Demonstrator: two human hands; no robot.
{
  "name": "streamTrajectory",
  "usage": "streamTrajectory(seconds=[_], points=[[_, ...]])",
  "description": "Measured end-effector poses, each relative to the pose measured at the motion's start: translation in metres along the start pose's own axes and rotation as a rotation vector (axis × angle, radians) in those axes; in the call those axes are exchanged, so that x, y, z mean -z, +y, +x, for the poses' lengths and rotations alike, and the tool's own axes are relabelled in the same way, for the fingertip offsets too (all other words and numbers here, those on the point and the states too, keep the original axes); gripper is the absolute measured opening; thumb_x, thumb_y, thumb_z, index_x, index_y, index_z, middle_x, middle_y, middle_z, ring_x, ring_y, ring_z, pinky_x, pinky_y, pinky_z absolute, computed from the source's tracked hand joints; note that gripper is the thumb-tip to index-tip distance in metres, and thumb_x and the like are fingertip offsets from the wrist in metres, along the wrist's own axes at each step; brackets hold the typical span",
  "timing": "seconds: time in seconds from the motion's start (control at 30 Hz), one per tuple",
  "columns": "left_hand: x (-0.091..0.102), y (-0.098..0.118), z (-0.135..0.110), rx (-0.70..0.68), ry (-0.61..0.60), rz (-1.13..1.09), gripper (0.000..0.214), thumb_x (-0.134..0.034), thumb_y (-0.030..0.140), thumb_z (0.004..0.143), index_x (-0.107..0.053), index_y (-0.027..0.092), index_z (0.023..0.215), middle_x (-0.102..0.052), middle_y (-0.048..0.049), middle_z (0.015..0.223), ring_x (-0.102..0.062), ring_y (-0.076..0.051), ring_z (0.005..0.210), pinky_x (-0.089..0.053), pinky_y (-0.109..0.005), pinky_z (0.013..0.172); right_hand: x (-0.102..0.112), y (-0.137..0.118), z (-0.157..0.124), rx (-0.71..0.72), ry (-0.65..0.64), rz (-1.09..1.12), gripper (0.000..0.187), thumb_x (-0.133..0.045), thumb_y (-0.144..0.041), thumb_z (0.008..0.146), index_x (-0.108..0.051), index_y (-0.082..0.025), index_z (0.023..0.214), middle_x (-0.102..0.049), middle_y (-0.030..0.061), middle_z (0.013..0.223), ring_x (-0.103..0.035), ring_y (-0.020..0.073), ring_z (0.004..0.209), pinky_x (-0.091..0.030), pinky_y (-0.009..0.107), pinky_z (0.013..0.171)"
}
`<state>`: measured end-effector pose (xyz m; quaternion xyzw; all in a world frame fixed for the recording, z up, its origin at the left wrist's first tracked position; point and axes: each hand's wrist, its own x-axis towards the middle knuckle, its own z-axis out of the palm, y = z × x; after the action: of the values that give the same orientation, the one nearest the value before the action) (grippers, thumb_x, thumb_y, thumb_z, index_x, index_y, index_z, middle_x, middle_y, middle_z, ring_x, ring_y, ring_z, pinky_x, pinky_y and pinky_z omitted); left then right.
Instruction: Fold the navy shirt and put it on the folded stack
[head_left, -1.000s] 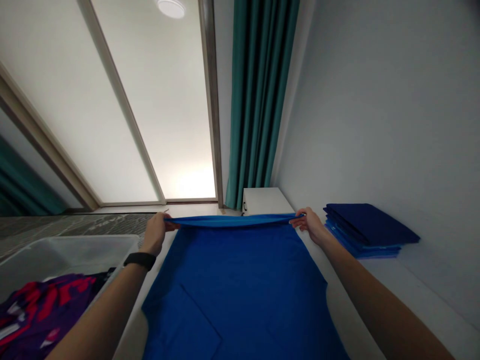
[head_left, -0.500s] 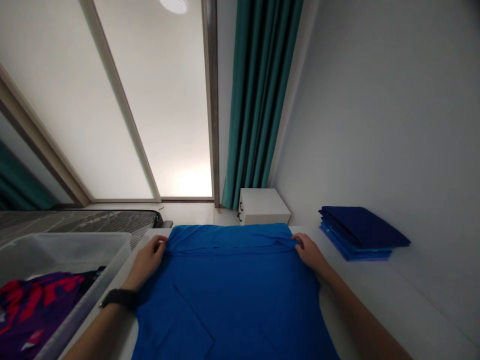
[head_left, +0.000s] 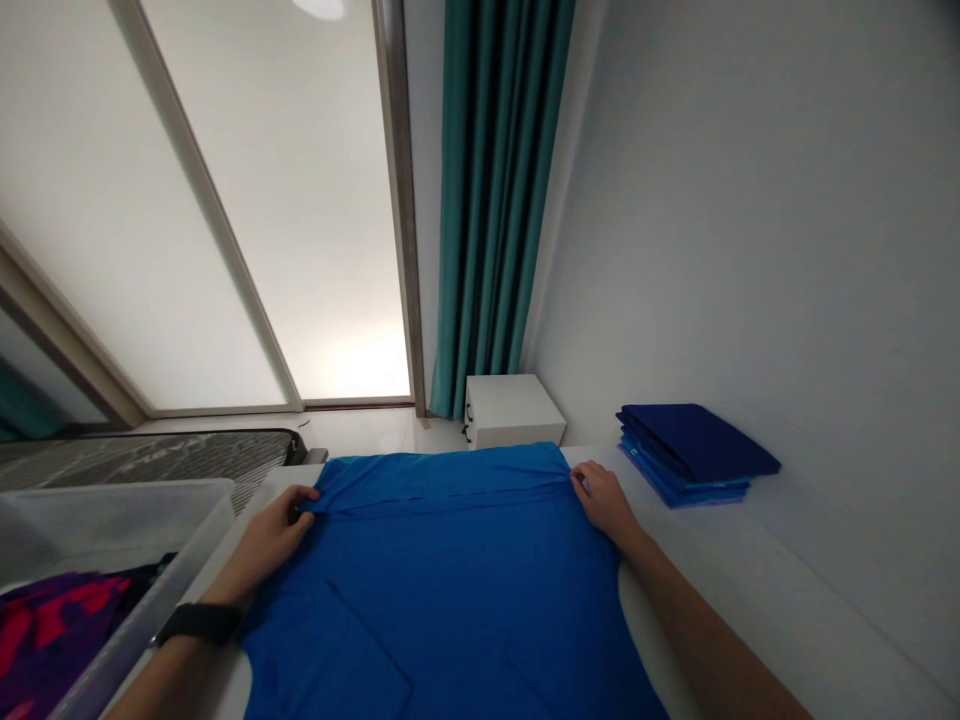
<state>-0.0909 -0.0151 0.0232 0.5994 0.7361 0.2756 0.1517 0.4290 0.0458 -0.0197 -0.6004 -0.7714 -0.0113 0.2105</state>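
A blue garment (head_left: 442,590) lies spread flat on the white table (head_left: 694,570), its lower part running out of view at the bottom. Along its far edge a strip is folded over, with creases running across. My left hand (head_left: 274,530), with a black band on the wrist, holds the left end of this strip between thumb and fingers. At the right end, my right hand (head_left: 604,500) pinches the cloth the same way. The strip is stretched between both hands.
A stack of folded blue cloths (head_left: 694,445) sits on the table by the right wall. On the left stands a translucent plastic bin (head_left: 199,530) holding purple and red clothing (head_left: 67,620). Beyond the table are a white cabinet (head_left: 514,405) and a green curtain (head_left: 499,200).
The view has turned slightly right, so everything sits further left. Both hands stay at the two ends of the folded strip, and the left thumb and finger look a little further apart.
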Motion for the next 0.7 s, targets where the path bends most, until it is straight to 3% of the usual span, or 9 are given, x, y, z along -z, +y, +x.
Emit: streamTrajectory(seconds=[0.27,0.5,0.7], points=[[-0.004,-0.010,0.004,-0.021,-0.049,0.050,0.046,-0.041,0.051,0.073,-0.061,0.019,0.099,-0.063,-0.0038,0.068,-0.062,-0.025,0.065,-0.044,-0.033,0.062,0.001,-0.003,-0.002,0.001,0.003,-0.017,0.012,-0.050,-0.030,0.090,-0.058,-0.021,0.092,-0.062,0.0071,0.101,-0.054,0.0233,0.098,-0.035,0.034,0.083],[-0.006,-0.015,0.007,-0.029,-0.046,0.050,0.044,-0.042,0.051,0.074,-0.062,0.019,0.099,-0.066,-0.0046,0.073,-0.062,-0.025,0.068,-0.044,-0.032,0.063,-0.003,0.000,0.001,0.066,0.132,-0.074,0.021,-0.037,-0.025,0.096,-0.055,-0.020,0.086,-0.062,0.0077,0.093,-0.055,0.0218,0.088,-0.035,0.032,0.078],[-0.006,-0.012,0.006,-0.018,-0.017,0.044,0.042,-0.044,0.050,0.072,-0.065,0.021,0.094,-0.065,-0.0033,0.070,-0.062,-0.023,0.064,-0.045,-0.030,0.060,-0.006,-0.003,0.001,0.004,0.161,-0.161,0.024,-0.030,-0.024,0.099,-0.052,-0.020,0.088,-0.064,0.0063,0.084,-0.058,0.0208,0.077,-0.032,0.032,0.075]])
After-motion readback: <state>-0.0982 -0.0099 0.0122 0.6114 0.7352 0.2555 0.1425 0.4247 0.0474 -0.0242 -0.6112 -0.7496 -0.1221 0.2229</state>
